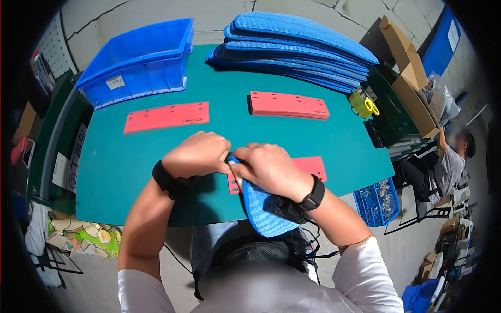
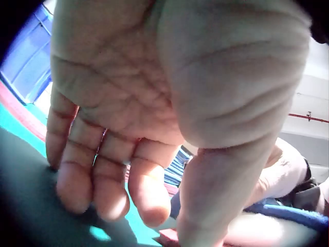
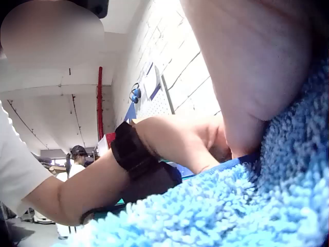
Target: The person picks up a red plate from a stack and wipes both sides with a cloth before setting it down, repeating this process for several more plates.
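A blue fluffy mop pad (image 1: 263,214) lies over the near edge of the green table (image 1: 130,172), with one end hanging off toward me. My right hand (image 1: 269,169) grips its upper end from above. In the right wrist view the pad's pile (image 3: 231,206) fills the bottom under that hand. My left hand (image 1: 197,154) is curled and meets the pad's tip, thumb against it. The left wrist view shows that hand (image 2: 128,128) with its other fingertips resting on the table, holding nothing, and the pad (image 2: 298,215) at lower right. A red perforated plate (image 1: 313,166) lies partly under the pad.
A blue bin (image 1: 138,62) stands at the back left, and a stack of blue pads (image 1: 297,49) at the back centre. One red plate (image 1: 167,116) and a red stack (image 1: 288,104) lie mid-table. A yellow tool (image 1: 362,103), a cardboard box (image 1: 412,73) and a seated person (image 1: 449,161) are on the right.
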Demonstrator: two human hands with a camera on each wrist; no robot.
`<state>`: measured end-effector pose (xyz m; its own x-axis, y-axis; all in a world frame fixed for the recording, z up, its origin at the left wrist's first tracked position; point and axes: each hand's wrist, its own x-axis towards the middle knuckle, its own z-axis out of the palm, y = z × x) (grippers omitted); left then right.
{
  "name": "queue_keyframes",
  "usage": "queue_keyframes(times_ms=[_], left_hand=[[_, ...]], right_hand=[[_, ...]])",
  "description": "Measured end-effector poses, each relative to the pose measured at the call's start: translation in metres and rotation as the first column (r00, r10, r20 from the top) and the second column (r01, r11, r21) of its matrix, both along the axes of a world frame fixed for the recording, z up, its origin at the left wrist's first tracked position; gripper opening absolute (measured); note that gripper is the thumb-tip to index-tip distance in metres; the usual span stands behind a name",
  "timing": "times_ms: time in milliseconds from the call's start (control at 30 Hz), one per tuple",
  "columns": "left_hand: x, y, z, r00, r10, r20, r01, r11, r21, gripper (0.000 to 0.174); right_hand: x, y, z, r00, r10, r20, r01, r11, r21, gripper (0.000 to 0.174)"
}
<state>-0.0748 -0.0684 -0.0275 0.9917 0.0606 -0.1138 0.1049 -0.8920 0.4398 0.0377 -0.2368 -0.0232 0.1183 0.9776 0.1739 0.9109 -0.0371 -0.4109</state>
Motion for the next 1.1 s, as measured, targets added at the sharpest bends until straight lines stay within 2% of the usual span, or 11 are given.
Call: queue_keyframes(times_ms=[167,233,300,367,500,567,633,733,800,1033,1100], left_hand=[[-0.003,-0.001,0.002,1.000,0.005,0.026,-0.004,0.999,-0.035,0.043],[-0.002,-0.001,0.004,1.000,0.010,-0.020,-0.011,0.999,-0.045,0.040],[-0.002,-0.001,0.005,1.000,0.014,-0.014,-0.015,0.998,-0.065,0.039],[-0.002,-0.002,0.005,1.000,0.011,-0.007,-0.012,0.996,-0.083,0.038],[0.000,-0.004,0.003,0.999,0.003,0.039,-0.003,1.000,-0.018,0.032],[0.000,-0.003,0.003,1.000,0.006,0.023,-0.007,1.000,0.003,0.032],[0.001,-0.001,0.003,1.000,0.014,-0.021,-0.014,1.000,-0.014,0.038],[0.002,0.003,-0.003,0.995,-0.042,0.094,0.045,0.998,-0.032,0.038],[0.002,0.002,0.000,0.994,-0.052,0.101,0.055,0.998,-0.023,0.038],[0.001,-0.002,0.006,0.999,-0.009,0.035,0.011,0.999,-0.047,0.037],[0.001,-0.003,0.008,1.000,0.010,-0.014,-0.011,0.999,-0.042,0.036]], right_hand=[[0.031,-0.032,0.007,0.989,-0.142,0.030,0.143,0.989,-0.028,0.028],[0.054,-0.055,0.002,0.980,-0.201,0.009,0.200,0.979,0.033,0.028],[0.072,-0.081,0.010,0.931,-0.364,-0.020,0.363,0.930,-0.049,0.025],[0.092,-0.105,0.008,0.901,-0.426,-0.080,0.427,0.904,-0.012,0.021],[0.100,-0.119,0.010,0.852,-0.522,0.046,0.522,0.853,0.006,0.020],[0.082,-0.104,0.012,0.895,-0.432,0.114,0.416,0.898,0.144,0.020],[0.049,-0.081,0.022,0.943,-0.330,0.053,0.321,0.937,0.135,0.018],[0.005,-0.049,0.006,0.969,-0.195,0.150,0.177,0.976,0.129,0.016],[-0.011,-0.040,0.000,0.980,-0.089,0.177,0.064,0.988,0.140,0.017],[0.021,-0.058,0.002,0.982,-0.188,0.005,0.187,0.981,0.054,0.021],[0.048,-0.076,-0.002,0.970,-0.233,0.062,0.232,0.972,0.035,0.022]])
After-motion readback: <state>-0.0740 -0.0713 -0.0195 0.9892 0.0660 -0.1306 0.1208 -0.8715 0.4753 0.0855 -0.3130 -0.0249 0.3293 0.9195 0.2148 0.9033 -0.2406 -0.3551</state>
